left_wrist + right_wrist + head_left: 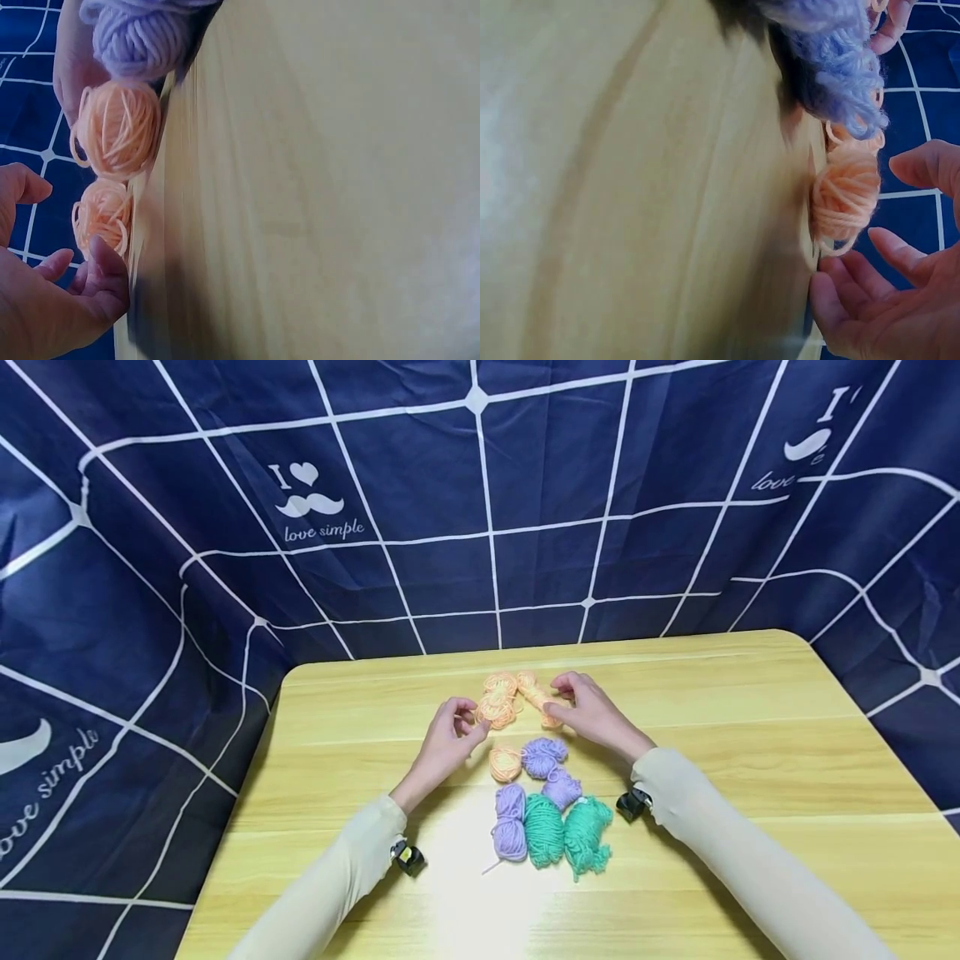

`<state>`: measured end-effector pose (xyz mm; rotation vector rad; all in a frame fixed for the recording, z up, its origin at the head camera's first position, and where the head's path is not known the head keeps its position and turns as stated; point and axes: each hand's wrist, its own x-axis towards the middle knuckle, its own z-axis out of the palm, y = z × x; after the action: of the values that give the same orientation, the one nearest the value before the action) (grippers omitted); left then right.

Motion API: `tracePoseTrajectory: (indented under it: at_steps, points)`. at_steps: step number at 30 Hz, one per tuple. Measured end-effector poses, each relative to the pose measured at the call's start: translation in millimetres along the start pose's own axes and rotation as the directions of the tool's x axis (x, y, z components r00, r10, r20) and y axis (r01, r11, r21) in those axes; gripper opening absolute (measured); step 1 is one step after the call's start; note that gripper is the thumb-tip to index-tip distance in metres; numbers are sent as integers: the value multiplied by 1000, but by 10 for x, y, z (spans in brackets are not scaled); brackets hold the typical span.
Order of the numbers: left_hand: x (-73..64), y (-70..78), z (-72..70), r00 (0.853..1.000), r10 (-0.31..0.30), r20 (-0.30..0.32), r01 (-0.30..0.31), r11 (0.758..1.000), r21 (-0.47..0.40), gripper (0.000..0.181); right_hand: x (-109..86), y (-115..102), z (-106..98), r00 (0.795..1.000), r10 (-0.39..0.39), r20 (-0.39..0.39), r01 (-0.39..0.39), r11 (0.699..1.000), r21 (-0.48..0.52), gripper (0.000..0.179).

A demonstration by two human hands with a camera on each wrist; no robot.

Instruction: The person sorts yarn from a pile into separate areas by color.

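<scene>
My left hand is at the left side of a peach yarn skein, its fingers loosely bent and spread. On the other side, my right hand is by a slanted peach skein, thumb near its lower end. In the right wrist view, the fingertips of the right hand come close to peach yarn, without a visible pinch. The left wrist view has the left hand with thumb and fingers apart beside peach yarn. Whether either hand touches yarn is unclear.
Nearer on the wooden table lie a small peach ball, purple bundles, a purple skein and two green skeins. A dark blue curtain with white lines hangs behind the table's far edge.
</scene>
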<state>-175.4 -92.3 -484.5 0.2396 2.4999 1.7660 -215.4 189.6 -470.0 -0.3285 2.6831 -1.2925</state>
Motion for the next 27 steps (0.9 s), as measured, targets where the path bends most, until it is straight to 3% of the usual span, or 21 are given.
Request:
tracePoseTrajectory:
  at_steps: [12, 27]
  points:
    - [-217, 44, 42, 1000, -14, 12, 15, 999, -44, 42, -97, 6, -13, 997, 12, -71, -13, 1000, -5, 46]
    - [-451, 67, 84, 998, -17, 53, 20, 998, -64, 43, -162, 50, -19, 990, -58, -125, 64, 997, 40, 37]
